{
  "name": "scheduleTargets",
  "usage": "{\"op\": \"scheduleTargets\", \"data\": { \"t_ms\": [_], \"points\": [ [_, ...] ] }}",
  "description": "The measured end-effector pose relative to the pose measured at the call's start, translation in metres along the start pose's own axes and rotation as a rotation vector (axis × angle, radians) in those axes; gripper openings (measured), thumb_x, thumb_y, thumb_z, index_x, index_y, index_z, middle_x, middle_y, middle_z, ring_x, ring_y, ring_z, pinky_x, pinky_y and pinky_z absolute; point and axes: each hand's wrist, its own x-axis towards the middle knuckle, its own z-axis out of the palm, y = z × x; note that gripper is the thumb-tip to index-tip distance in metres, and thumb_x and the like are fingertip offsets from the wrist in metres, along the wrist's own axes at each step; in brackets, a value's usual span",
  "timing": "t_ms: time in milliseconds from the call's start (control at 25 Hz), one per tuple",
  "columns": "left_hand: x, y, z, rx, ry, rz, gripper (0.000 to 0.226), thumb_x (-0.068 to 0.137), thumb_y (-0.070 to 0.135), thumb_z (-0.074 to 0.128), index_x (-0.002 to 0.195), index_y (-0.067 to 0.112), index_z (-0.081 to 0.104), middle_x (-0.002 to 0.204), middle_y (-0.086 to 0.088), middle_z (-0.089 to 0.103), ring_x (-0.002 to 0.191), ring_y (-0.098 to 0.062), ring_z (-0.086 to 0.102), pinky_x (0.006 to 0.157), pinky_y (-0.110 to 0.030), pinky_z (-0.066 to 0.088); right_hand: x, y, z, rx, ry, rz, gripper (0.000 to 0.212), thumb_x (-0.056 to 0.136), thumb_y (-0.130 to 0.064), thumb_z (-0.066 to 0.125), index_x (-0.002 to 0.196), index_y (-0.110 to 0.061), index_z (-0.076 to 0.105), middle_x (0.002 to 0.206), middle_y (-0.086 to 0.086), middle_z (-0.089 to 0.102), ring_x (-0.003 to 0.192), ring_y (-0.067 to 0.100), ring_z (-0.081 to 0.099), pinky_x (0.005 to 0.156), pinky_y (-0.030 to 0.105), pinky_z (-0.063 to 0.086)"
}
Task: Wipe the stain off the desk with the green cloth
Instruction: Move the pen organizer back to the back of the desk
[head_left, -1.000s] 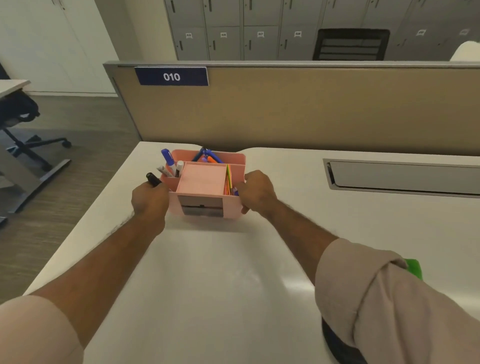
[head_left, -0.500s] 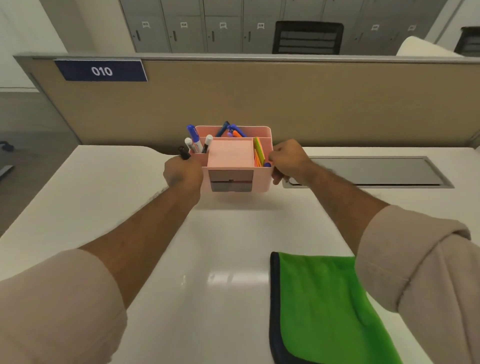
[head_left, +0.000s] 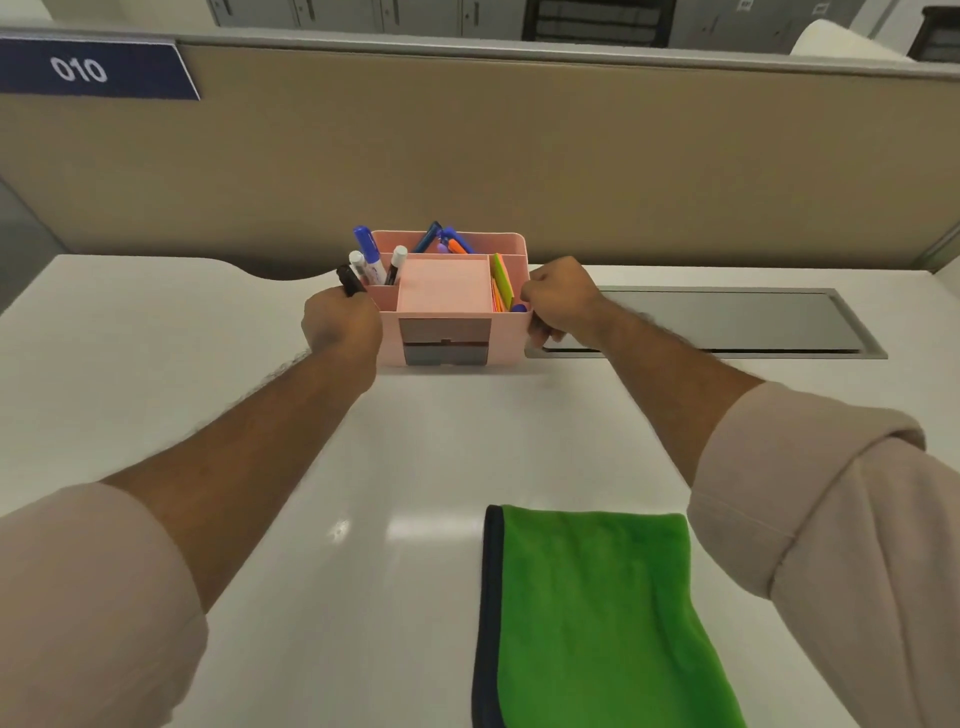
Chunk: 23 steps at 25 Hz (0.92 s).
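Observation:
A pink desk organizer (head_left: 444, 306) full of pens and sticky notes stands near the back of the white desk (head_left: 156, 364). My left hand (head_left: 340, 327) grips its left side and also holds a black marker (head_left: 350, 280). My right hand (head_left: 558, 306) grips its right side. The green cloth (head_left: 597, 613), folded, with a dark edge, lies flat on the desk near me, below my right forearm. I see no stain on the visible desk surface.
A tan partition (head_left: 467, 156) with a blue "010" label (head_left: 93, 70) closes off the back of the desk. A grey cable tray cover (head_left: 727, 322) is set into the desk right of the organizer. Lockers and a chair stand beyond the partition.
Both hands have carried the organizer from the desk's left corner toward the middle back, beside the cable tray cover. The view swung right, and the green cloth came fully into sight.

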Motion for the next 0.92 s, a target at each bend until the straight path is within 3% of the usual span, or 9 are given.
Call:
{"op": "scheduleTargets", "data": {
  "t_ms": [200, 360, 480, 560, 720, 920],
  "points": [
    [0.000, -0.001, 0.010, 0.041, -0.022, 0.067, 0.031, 0.097, 0.026, 0.048, 0.125, 0.016, 0.058, 0.119, -0.005, 0.065, 0.090, -0.017, 0.055, 0.087, -0.032, 0.054, 0.009, 0.006, 0.000, -0.001, 0.035, 0.001, 0.029, 0.101, -0.028, 0.043, 0.097, -0.008, 0.064, 0.070, 0.004, 0.070, 0.033, 0.009, 0.060, 0.031, 0.016, 0.040],
    [-0.003, -0.003, 0.010, 0.041, -0.067, 0.066, 0.033, 0.098, 0.028, 0.044, 0.128, 0.018, 0.055, 0.123, -0.004, 0.063, 0.094, -0.017, 0.055, 0.086, -0.031, 0.053, 0.007, 0.009, 0.002, 0.027, 0.051, -0.004, 0.035, 0.102, -0.030, 0.041, 0.102, -0.006, 0.066, 0.071, 0.005, 0.069, 0.034, 0.011, 0.059, 0.030, 0.015, 0.040],
    [-0.010, -0.007, 0.004, 0.072, -0.163, 0.055, 0.055, 0.095, 0.043, 0.046, 0.144, 0.020, 0.035, 0.145, -0.004, 0.047, 0.123, -0.026, 0.050, 0.094, -0.039, 0.048, -0.005, 0.014, 0.002, 0.027, 0.121, -0.046, 0.050, 0.100, -0.045, 0.042, 0.102, -0.004, 0.070, 0.087, 0.014, 0.074, 0.063, 0.026, 0.069, 0.054, 0.034, 0.060],
    [-0.017, -0.016, -0.003, 0.142, -0.109, 0.106, 0.074, 0.087, 0.055, 0.054, 0.147, 0.021, 0.027, 0.153, -0.004, 0.037, 0.135, -0.030, 0.042, 0.099, -0.044, 0.046, -0.017, 0.021, 0.001, -0.043, 0.267, -0.086, 0.056, 0.098, -0.051, 0.042, 0.103, -0.003, 0.070, 0.098, 0.013, 0.074, 0.085, 0.030, 0.069, 0.075, 0.039, 0.059],
    [-0.040, -0.044, -0.018, 0.207, 0.053, 0.306, 0.057, 0.083, 0.049, 0.062, 0.131, 0.020, 0.050, 0.137, -0.005, 0.053, 0.117, -0.024, 0.057, 0.091, -0.038, 0.050, -0.062, 0.045, 0.000, -0.079, 0.417, -0.098, 0.049, 0.096, -0.049, 0.048, 0.120, -0.009, 0.065, 0.120, 0.008, 0.069, 0.108, 0.026, 0.063, 0.088, 0.033, 0.048],
    [-0.094, -0.078, -0.029, 0.250, -0.121, 0.491, 0.041, 0.087, 0.045, 0.058, 0.117, 0.017, 0.061, 0.121, -0.006, 0.062, 0.106, -0.022, 0.059, 0.090, -0.037, 0.049, -0.134, 0.069, -0.002, -0.060, 0.409, -0.100, 0.041, 0.093, -0.044, 0.057, 0.118, -0.013, 0.066, 0.106, 0.008, 0.072, 0.101, 0.025, 0.064, 0.085, 0.032, 0.047]
  ]
}}
